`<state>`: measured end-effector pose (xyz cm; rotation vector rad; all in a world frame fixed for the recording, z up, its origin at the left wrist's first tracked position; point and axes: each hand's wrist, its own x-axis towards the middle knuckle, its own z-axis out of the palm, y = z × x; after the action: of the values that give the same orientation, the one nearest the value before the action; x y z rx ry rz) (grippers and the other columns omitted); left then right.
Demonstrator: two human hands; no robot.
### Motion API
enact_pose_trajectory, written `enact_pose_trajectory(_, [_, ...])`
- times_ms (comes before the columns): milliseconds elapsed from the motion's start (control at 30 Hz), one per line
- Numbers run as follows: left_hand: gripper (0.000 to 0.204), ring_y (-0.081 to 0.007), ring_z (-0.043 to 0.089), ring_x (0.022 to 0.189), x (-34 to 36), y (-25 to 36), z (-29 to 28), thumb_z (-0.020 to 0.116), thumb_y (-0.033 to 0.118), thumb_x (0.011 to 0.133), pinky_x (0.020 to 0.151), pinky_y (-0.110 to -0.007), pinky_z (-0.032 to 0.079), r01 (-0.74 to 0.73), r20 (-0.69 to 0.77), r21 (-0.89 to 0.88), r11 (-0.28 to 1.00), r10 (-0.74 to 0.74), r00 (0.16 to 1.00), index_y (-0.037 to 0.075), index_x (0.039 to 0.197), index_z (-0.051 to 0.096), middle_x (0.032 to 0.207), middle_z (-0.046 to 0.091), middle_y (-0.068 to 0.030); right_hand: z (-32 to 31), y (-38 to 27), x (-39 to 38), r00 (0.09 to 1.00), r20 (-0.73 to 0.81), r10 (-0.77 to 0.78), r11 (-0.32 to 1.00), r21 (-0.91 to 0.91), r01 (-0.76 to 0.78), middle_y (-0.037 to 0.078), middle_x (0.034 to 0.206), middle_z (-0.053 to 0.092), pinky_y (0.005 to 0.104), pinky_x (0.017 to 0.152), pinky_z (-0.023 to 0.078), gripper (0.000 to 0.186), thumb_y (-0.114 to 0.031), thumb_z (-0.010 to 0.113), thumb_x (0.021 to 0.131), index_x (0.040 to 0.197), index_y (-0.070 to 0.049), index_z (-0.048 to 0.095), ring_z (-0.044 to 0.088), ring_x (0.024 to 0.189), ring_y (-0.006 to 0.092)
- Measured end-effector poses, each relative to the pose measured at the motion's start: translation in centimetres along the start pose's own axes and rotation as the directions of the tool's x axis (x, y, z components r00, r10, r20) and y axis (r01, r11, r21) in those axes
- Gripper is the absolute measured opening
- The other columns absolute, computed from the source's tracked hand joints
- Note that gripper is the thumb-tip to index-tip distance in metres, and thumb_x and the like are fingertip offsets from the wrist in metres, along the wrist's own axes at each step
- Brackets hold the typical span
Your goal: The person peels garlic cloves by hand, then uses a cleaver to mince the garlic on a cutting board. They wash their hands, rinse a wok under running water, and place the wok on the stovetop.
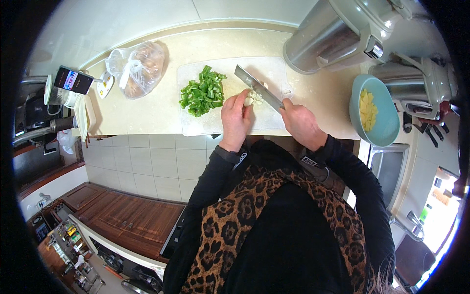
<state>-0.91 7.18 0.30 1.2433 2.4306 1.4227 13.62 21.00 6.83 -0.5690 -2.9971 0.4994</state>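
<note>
My right hand (302, 124) grips the handle of a kitchen knife (258, 87) with a broad, rectangular blade. The blade slants up and left across a white cutting board (200, 126). Beside and partly under the blade lie pale pieces of chopped garlic (253, 98). My left hand (236, 117) rests on the board with its fingers drawn together against a garlic clove at the blade's left side. To the left of that hand sits a heap of chopped green pepper (202, 91).
A tied clear plastic bag (136, 69) with brownish contents and a phone (73, 80) on a stand are at the left. Steel canisters (320, 41) stand at the back right. Near the sink (389, 169), a light-blue bowl (385, 128) holds yellow chopped pieces (368, 109).
</note>
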Motion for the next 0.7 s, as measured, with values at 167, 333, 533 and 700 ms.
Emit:
enact_pose_trajectory(167, [0.035,-0.0206,0.06,0.07,0.0,-0.7,0.5,0.073,-0.003,0.074,0.062,-0.03,0.051,-0.03,0.007,-0.043,0.999,0.03,1.0,0.002,0.108,0.066,0.096,0.063,-0.011,-0.7,-0.6,-0.6,0.999,-0.033,0.008,1.0,-0.028,-0.009,0.012,0.056,0.056,0.0404,0.046,0.047,0.016,-0.015,0.056,0.093,0.09,-0.002,0.048,0.061,0.052,0.0292])
enact_pose_trajectory(333, [0.031,-0.0199,0.06,0.067,-0.4,-1.1,0.9,0.075,-0.002,0.074,0.061,-0.03,0.051,-0.017,-0.009,-0.04,0.999,0.017,1.0,0.002,0.103,0.067,0.096,0.063,-0.0108,-0.2,-1.1,-0.7,1.0,-0.008,0.011,1.0,0.009,-0.011,0.011,0.056,0.056,0.0384,0.045,0.048,0.013,-0.012,0.057,0.089,0.089,-0.002,0.049,0.061,0.051,0.0273])
enact_pose_trajectory(533, [0.03,-0.0174,0.061,0.066,-0.1,-1.0,0.8,0.075,-0.003,0.073,0.06,-0.027,0.051,-0.002,-0.007,-0.062,0.998,0.002,1.0,0.002,0.102,0.067,0.099,0.064,-0.01,0.7,-1.8,-0.8,1.0,0.006,-0.002,0.982,-0.19,0.003,0.01,0.058,0.058,0.0365,0.046,0.049,0.01,-0.003,0.058,0.079,0.085,-0.004,0.05,0.063,0.053,0.0246])
enact_pose_trajectory(700, [0.028,-0.0162,0.061,0.065,0.3,-0.3,0.1,0.075,-0.003,0.072,0.06,-0.027,0.052,0.011,0.055,-0.119,0.993,-0.004,0.998,0.001,0.098,0.066,0.108,0.064,-0.0102,0.6,-1.3,-0.5,0.994,0.028,0.104,0.994,0.006,-0.105,0.013,0.058,0.057,0.0406,0.049,0.05,0.011,-0.011,0.057,0.088,0.09,-0.002,0.05,0.064,0.056,0.0306])
